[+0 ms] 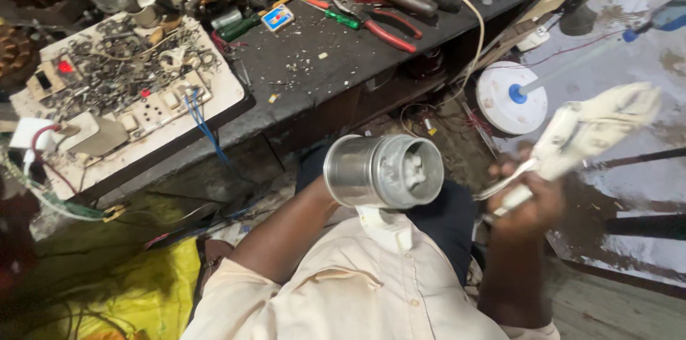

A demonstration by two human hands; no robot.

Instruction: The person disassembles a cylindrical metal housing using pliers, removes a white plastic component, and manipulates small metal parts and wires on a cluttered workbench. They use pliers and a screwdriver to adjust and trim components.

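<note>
Head camera, one view, looking steeply down.
It sits close above the person's lap, facing forward over the workbench edge toward the floor at right.

Dim, uneven indoor light; glare on wet floor, motion blur at right, wide-angle edge distortion.

Colours, workbench & hands
Silver metal cup centre; off-white fan part right; red-handled pliers top; yellow sheet lower left.

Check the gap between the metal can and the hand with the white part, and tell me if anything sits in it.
Nothing visible does. The metal can is raised at the left arm's end, its hand hidden behind it. The right hand grips the white part beside it; only lap and floor lie behind the gap.
</note>
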